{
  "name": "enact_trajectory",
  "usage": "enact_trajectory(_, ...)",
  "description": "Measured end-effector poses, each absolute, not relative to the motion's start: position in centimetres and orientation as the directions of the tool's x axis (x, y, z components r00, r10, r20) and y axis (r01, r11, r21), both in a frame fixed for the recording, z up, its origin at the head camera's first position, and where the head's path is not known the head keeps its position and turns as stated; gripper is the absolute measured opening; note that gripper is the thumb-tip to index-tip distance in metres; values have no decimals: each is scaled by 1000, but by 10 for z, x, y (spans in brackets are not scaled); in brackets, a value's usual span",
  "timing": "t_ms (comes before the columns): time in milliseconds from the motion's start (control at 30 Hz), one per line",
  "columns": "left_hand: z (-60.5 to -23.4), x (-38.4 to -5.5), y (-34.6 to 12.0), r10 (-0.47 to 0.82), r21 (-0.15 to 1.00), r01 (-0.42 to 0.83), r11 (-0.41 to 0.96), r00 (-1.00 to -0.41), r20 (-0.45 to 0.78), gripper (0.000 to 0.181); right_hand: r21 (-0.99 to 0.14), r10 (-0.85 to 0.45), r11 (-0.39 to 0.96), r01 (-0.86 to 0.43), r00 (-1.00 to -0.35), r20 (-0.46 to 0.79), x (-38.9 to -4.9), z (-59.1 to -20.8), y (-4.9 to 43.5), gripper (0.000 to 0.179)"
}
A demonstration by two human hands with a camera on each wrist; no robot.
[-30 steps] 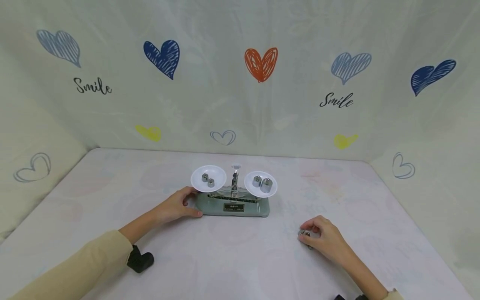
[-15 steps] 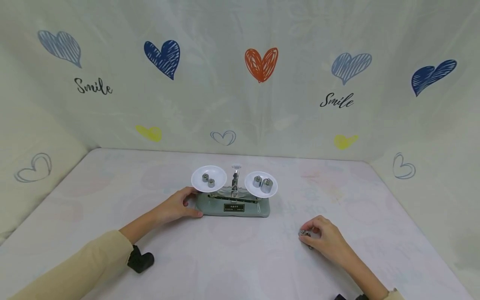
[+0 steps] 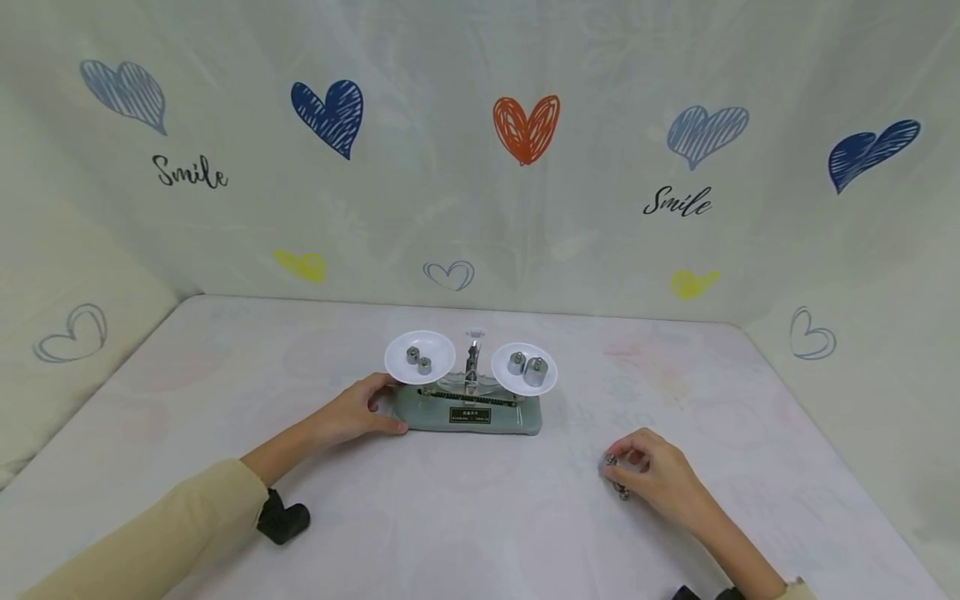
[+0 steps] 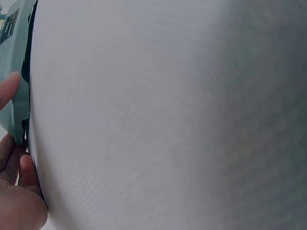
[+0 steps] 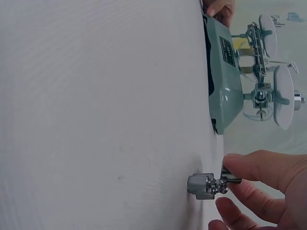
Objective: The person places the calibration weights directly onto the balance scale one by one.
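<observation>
A green balance scale with two white pans stands mid-table. Two small metal weights sit in its left pan, and two larger ones in the right pan. My left hand holds the left end of the base, thumb at the front and fingers round the far side. To the right of the scale, my right hand pinches a metal weight between thumb and finger. Just beneath it on the table are other small weights, partly hidden by the hand in the head view.
A pale cloth covers the table. Behind it hangs a white curtain printed with hearts. A black strap piece sits at my left sleeve.
My right hand has risen slightly with a weight pinched in it, and more of the weights below it shows. My left hand and the scale stay as they were.
</observation>
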State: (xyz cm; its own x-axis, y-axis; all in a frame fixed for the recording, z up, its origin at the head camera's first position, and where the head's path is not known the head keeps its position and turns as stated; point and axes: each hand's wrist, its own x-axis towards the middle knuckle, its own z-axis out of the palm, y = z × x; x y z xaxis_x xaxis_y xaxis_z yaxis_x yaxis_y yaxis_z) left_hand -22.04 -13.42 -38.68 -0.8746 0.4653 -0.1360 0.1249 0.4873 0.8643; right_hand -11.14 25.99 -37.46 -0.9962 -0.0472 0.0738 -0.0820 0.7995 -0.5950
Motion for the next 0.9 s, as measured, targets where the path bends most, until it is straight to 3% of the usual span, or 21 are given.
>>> enact_trajectory(500,-385,-220,-134,475,867,135,480,-871,-127,77,-597,-110,773,-216,-972,208,-117,-350,244,12)
enact_trajectory(900,-386,-218,-133,473,865,135,482,-872,-128,78,-664,-199,695,-276,-961,191,-122,-328,204,15)
